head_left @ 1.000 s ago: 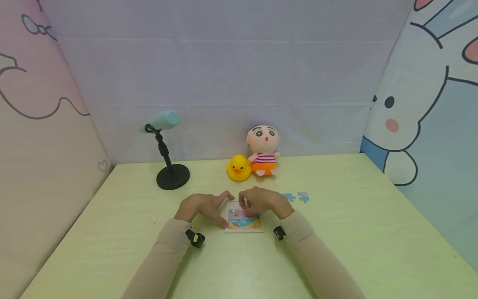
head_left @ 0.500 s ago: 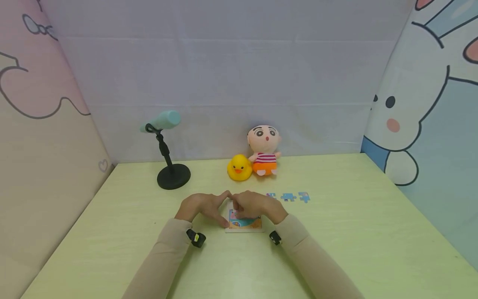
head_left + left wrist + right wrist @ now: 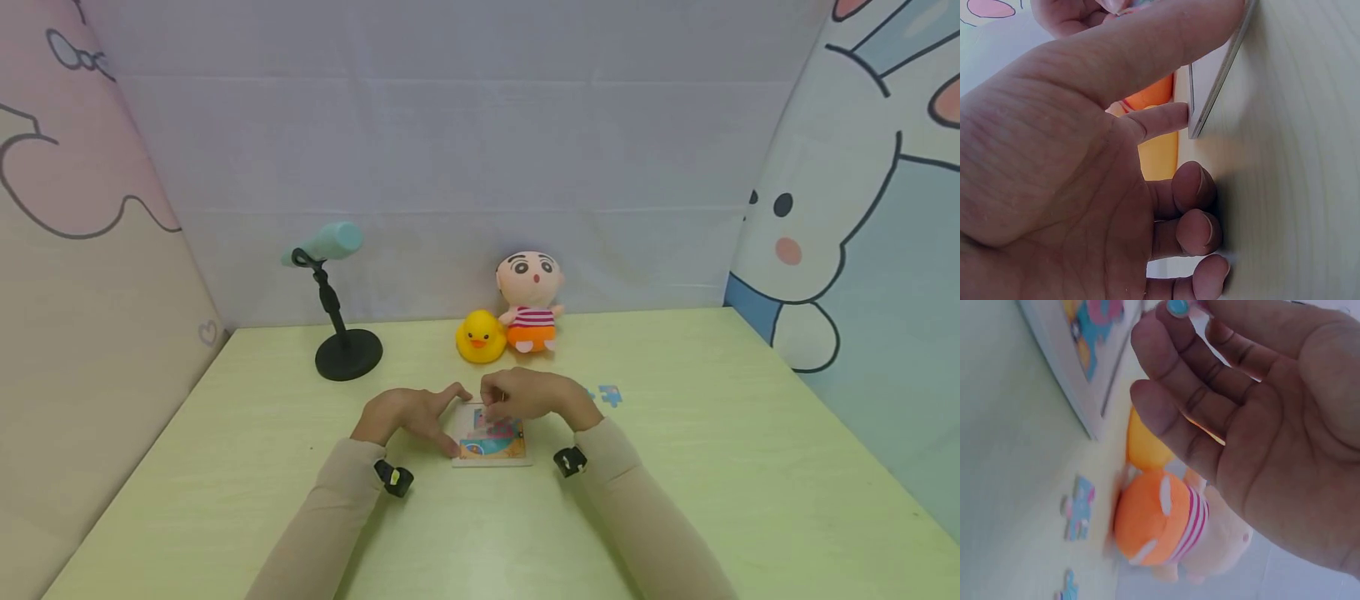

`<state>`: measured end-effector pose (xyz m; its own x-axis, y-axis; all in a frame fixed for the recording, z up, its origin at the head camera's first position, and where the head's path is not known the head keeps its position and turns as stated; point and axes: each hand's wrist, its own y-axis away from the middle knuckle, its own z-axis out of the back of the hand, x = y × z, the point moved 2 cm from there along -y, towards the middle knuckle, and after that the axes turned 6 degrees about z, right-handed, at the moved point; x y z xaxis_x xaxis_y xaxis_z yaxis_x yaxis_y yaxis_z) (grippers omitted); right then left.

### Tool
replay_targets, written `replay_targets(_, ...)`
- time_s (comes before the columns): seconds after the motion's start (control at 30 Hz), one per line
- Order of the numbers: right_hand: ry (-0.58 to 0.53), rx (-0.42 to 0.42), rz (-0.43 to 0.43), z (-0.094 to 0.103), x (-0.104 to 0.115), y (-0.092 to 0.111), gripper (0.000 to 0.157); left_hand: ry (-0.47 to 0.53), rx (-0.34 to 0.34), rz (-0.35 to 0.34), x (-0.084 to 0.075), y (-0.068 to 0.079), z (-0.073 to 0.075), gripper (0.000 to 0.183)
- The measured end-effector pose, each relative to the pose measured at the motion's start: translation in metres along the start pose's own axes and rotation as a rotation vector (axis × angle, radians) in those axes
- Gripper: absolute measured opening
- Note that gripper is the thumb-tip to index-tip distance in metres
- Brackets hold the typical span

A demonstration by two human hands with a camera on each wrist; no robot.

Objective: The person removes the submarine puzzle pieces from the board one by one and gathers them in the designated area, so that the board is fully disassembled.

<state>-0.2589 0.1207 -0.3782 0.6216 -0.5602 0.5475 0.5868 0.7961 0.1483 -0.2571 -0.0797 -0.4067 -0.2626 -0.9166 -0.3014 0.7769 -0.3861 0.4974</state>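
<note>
A small jigsaw puzzle board [image 3: 463, 423] with a pale frame lies on the table, its lower part filled with a colourful picture and its upper left bare. My left hand [image 3: 411, 417] steadies its left side, thumb at the near corner and index fingertip at the far corner; the other fingers rest by the table in the left wrist view. Over the board's upper part, my right hand [image 3: 525, 393] pinches a small blue puzzle piece [image 3: 1177, 307] between thumb and fingertips. The piece is mostly hidden by the fingers.
Loose puzzle pieces [image 3: 610, 395] lie on the table right of the board, one partly behind my right wrist. Behind stand a yellow rubber duck [image 3: 481, 337] and a plush doll [image 3: 531, 302]. A black stand [image 3: 348, 354] holding a mint-coloured cylinder [image 3: 333, 242] is at back left.
My right hand first moved left and low over the board, then lifted back up and right, uncovering more of the picture and covering loose pieces again. The left hand stayed in place.
</note>
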Motion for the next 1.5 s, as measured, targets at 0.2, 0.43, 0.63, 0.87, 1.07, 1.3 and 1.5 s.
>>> replay_targets(0.2,-0.046,-0.008,0.004,0.017,-0.010,0.018,0.015,0.012,0.012,0.010,-0.001,0.000,0.000,0.081)
replay_targets(0.43,-0.147,-0.002,-0.025,0.028,-0.026,0.034,0.014,0.018,0.015,0.015,-0.001,-0.001,0.000,0.082)
replay_targets(0.63,-0.143,0.030,-0.063,0.032,-0.040,0.043,0.011,0.018,0.014,0.015,0.001,-0.003,0.000,0.082)
replay_targets(0.87,-0.152,0.052,-0.124,0.031,-0.050,0.049,0.009,0.024,0.016,0.013,0.001,-0.003,-0.001,0.082)
replay_targets(1.07,-0.185,0.076,-0.155,0.026,-0.058,0.048,0.005,0.024,0.013,0.005,0.000,-0.001,0.000,0.082)
replay_targets(1.3,-0.189,0.078,-0.133,0.024,-0.064,0.050,0.006,0.023,0.013,0.002,-0.001,-0.001,0.001,0.082)
replay_targets(1.5,-0.194,0.077,-0.130,0.023,-0.066,0.051,0.008,0.017,0.014,0.012,-0.002,0.000,0.001,0.082)
